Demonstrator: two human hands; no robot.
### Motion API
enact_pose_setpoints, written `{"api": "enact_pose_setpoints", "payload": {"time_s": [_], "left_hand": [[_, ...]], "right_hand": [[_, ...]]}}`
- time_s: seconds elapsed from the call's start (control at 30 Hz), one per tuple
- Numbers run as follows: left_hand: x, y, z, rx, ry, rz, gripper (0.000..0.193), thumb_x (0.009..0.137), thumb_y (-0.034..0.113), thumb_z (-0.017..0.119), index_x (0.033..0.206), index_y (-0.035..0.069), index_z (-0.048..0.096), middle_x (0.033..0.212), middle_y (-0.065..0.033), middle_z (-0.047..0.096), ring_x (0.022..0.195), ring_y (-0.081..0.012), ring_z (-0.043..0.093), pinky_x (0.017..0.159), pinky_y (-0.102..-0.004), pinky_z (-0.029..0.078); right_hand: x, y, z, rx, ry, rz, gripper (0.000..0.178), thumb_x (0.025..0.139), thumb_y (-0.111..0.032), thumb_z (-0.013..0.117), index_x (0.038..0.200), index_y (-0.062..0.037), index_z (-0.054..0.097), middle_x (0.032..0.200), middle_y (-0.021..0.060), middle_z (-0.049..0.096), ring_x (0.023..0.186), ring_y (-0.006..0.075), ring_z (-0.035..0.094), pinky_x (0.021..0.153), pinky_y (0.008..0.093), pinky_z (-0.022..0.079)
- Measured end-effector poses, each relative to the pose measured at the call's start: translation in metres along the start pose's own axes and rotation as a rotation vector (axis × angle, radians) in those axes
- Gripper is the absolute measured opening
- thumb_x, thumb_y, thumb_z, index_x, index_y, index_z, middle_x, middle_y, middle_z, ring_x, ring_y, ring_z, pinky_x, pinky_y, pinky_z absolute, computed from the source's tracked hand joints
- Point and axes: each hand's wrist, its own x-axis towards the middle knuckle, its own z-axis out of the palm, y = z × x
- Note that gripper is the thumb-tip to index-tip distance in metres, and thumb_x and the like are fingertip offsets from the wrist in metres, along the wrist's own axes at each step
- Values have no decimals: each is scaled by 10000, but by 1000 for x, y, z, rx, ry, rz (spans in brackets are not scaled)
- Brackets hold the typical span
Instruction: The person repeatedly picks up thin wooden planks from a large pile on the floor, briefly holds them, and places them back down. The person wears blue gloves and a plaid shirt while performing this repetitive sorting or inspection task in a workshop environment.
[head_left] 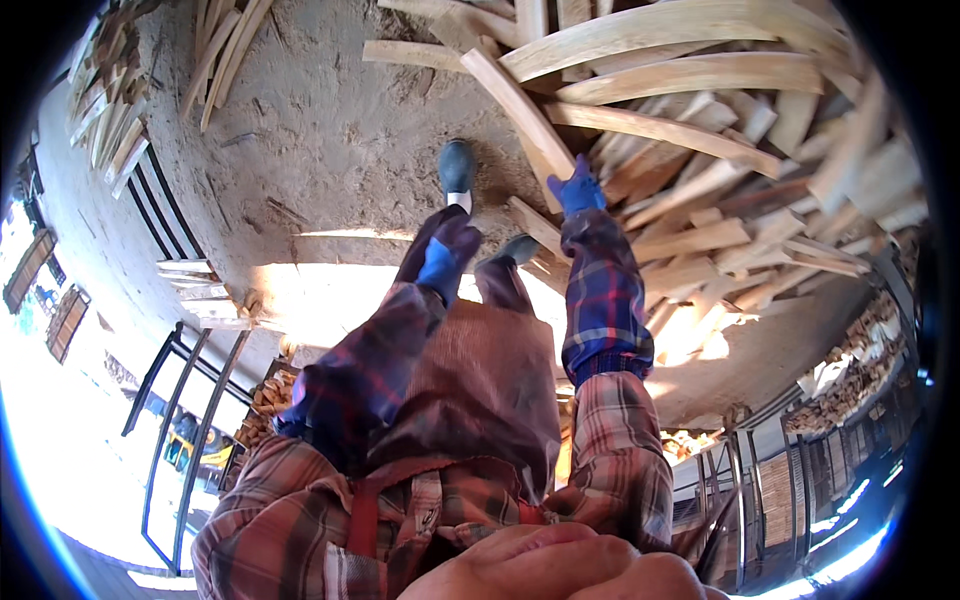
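Note:
My right hand (577,190), in a blue glove, is at the near end of a long pale wooden strip (515,105). Its thumb and fingers lie on either side of that end, closed on it. The strip slants away to the far left, along the edge of a heap of cut wood (690,190). My left hand (446,260), also gloved in blue, hangs in front of my leg, apart from the wood. Motion smears its fingers, and I see nothing clearly held in it.
Curved wooden pieces (660,40) lie across the top of the heap. More strips (228,55) rest on the dusty floor (320,130) at the far left. A dark metal frame (165,430) stands at the left, and metal racks (745,500) at the right. My boots (457,168) are beside the heap.

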Motion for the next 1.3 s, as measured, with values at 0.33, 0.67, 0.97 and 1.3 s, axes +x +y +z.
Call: {"api": "enact_pose_setpoints", "payload": {"time_s": [0.33,0.67,0.97,1.3], "left_hand": [[45,-72,47,9,26,-106,715,777,115,701,1354,16,292,1201,-209,487,1115,-303,508,918,-365,438],[-6,39,15,-616,-81,-308,576,781,111,618,1279,-3,352,759,-110,568,652,-219,583,613,-342,489],[-23,39,-66,-759,20,-492,263,805,185,631,964,-6,546,798,-123,594,732,-255,602,681,-360,507],[-13,68,-77,-1198,-100,-408,266,826,130,580,1059,10,532,772,-110,579,661,-219,585,614,-319,486]], "right_hand": [[-28,-107,-30,13,-448,-427,576,739,-501,686,1042,-17,609,990,212,637,944,370,609,811,412,489],[108,51,-156,-1228,276,-472,270,765,-146,615,1033,-185,608,829,6,602,796,212,633,567,367,512],[56,-164,-259,-1028,-521,-831,359,678,-221,749,994,-83,650,978,116,656,911,294,637,788,384,519],[69,-231,-95,9,-164,-467,600,646,-418,648,1007,48,540,969,191,588,893,294,550,839,379,441]]}}
